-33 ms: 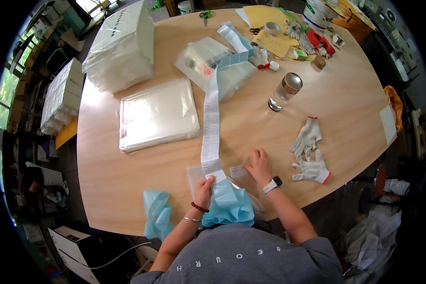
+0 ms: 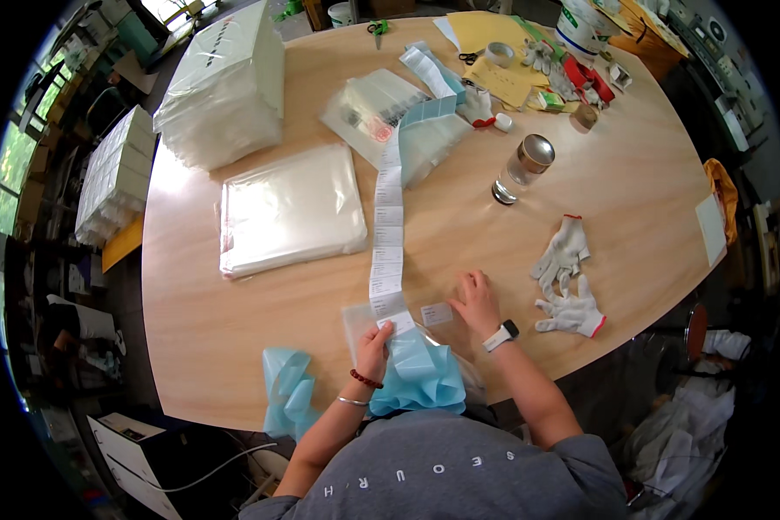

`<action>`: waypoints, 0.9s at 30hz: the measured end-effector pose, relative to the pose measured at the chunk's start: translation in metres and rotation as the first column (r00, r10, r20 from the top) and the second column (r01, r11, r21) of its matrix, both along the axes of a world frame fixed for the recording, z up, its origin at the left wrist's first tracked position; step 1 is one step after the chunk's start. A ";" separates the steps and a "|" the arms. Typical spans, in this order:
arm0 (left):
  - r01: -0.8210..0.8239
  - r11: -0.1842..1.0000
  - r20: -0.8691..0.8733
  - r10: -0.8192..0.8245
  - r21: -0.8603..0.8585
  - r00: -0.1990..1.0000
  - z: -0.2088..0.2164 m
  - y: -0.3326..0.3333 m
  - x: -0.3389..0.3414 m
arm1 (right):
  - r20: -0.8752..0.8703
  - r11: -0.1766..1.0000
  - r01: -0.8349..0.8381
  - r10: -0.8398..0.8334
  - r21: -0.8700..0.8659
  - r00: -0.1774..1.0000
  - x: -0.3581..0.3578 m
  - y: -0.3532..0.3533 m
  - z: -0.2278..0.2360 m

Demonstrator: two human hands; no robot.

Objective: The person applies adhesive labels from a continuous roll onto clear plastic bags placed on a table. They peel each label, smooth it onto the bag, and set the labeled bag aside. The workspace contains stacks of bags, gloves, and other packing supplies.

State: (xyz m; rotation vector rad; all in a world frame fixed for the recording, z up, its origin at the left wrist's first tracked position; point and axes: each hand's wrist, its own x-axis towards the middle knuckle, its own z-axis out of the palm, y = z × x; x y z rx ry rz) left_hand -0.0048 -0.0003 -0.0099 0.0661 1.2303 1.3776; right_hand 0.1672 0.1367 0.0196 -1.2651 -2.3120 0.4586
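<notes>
long strip of white labels [image 2: 388,227] laid down the middle of the round wooden desk [image 2: 650,191], near end pinched in left hand [image 2: 373,340] over a clear plastic bag [image 2: 360,322]. right hand [image 2: 476,299] open, flat, fingertips on a small white label [image 2: 436,314]. blue backing paper [image 2: 420,374] bunched at desk edge. white work gloves [image 2: 567,279] just right; glass jar [image 2: 523,166] farther off.

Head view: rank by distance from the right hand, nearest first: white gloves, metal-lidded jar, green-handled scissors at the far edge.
From the right hand, which rests flat on the table:
1. White gloves, just to its right, near the table's near edge.
2. Metal-lidded jar, farther up the table, mid-right, lying tilted.
3. Green-handled scissors, at the far edge, up and left.
</notes>
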 end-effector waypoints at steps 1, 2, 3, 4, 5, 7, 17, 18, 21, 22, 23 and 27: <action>0.009 1.000 0.002 -0.009 0.008 1.000 -0.005 0.000 0.000 | 0.007 0.989 -0.039 0.041 -0.143 0.999 -0.001 0.006 -0.003; 0.016 1.000 0.004 -0.016 0.018 1.000 -0.008 0.000 -0.001 | 0.009 0.956 -0.076 0.082 -0.284 0.997 -0.002 0.013 -0.007; 0.022 0.999 0.007 -0.022 0.024 1.000 -0.011 -0.002 0.000 | 0.004 0.902 -0.110 0.123 -0.418 0.992 -0.002 0.016 -0.008; 0.021 0.999 0.007 -0.021 0.036 1.000 -0.011 -0.001 -0.002 | 0.000 0.912 -0.138 0.149 -0.387 0.989 -0.003 0.018 -0.008; 0.021 0.999 0.007 -0.021 0.048 1.000 -0.010 0.000 -0.003 | -0.003 0.920 -0.165 0.175 -0.356 0.985 -0.004 0.019 -0.007; 0.001 0.999 0.046 -0.003 0.047 0.999 -0.003 0.000 -0.003 | -0.088 0.899 -0.189 0.168 -0.395 0.982 -0.004 0.020 -0.003; 0.044 0.989 0.152 -0.065 0.139 0.986 -0.003 -0.009 -0.018 | -0.548 0.638 -0.342 -0.151 -0.690 0.823 -0.004 -0.029 -0.020; 0.062 0.982 0.163 -0.092 0.181 0.982 0.007 -0.009 -0.019 | -0.568 0.592 -0.378 -0.167 -0.712 0.806 -0.006 -0.036 -0.025; 0.041 0.965 0.254 -0.109 0.258 0.961 0.046 -0.020 -0.023 | -0.579 0.463 -0.516 0.007 -0.721 0.815 -0.012 -0.057 -0.018; -0.008 0.967 0.323 -0.078 0.256 0.943 0.050 -0.029 -0.028 | -0.575 0.414 -0.563 0.110 -0.715 0.811 -0.015 -0.065 -0.010; -0.057 0.966 0.394 -0.049 0.252 0.918 0.056 -0.033 -0.032 | -0.621 0.319 -0.613 0.089 -0.723 0.779 -0.015 -0.070 -0.002; 0.067 0.982 0.098 -0.085 0.174 0.992 0.065 -0.045 -0.056 | -0.652 0.245 -0.726 0.323 -0.643 0.686 -0.008 -0.083 0.006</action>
